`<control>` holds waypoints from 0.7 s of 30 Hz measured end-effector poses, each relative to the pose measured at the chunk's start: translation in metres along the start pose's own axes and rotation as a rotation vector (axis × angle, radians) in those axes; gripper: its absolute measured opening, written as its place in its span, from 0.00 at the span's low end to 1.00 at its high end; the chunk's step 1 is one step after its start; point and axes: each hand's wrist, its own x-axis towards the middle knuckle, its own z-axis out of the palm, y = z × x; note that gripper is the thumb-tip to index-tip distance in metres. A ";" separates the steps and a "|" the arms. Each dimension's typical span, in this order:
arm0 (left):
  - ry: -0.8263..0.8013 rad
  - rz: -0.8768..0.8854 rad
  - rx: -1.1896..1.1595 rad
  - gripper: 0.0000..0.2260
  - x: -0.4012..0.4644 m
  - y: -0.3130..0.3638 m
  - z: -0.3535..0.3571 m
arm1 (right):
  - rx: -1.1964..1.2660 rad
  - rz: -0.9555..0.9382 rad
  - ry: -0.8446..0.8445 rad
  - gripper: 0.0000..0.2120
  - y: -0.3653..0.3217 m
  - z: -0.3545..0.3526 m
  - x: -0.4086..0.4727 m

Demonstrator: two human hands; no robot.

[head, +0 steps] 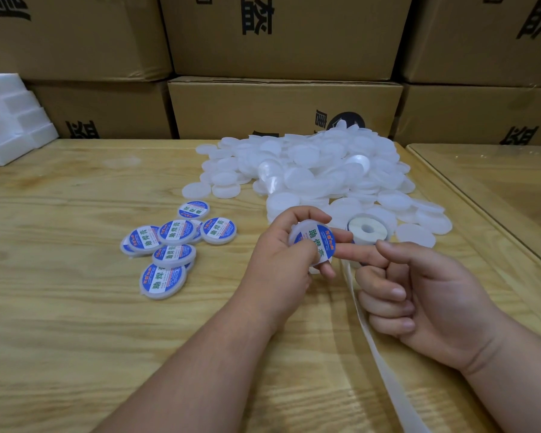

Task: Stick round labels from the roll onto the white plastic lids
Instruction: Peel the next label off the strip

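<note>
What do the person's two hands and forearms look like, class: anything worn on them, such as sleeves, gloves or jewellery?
Both forearms are bare up to the picture's lower edge; no sleeves show. The left hand and right hand wear no gloves, rings, watch or bracelet. The fingernails are short and unpainted.

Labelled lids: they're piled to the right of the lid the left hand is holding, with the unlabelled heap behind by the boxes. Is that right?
Not quite. The head view shows the labelled lids lying to the left of the lid held in the left hand, not the right. The unlabelled heap does sit behind, by the boxes.
</note>
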 end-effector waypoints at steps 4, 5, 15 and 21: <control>0.061 0.031 0.052 0.19 0.000 -0.003 -0.001 | -0.031 -0.016 -0.001 0.38 0.001 0.001 0.000; 0.072 0.039 0.087 0.19 0.000 -0.004 -0.001 | -0.043 -0.020 -0.005 0.38 0.001 0.001 0.000; 0.173 0.039 0.145 0.05 -0.001 -0.002 -0.004 | -0.006 -0.213 0.177 0.17 0.007 0.002 0.005; 0.247 -0.024 0.067 0.26 -0.001 0.003 -0.006 | -0.012 -0.239 0.230 0.14 0.008 0.003 0.006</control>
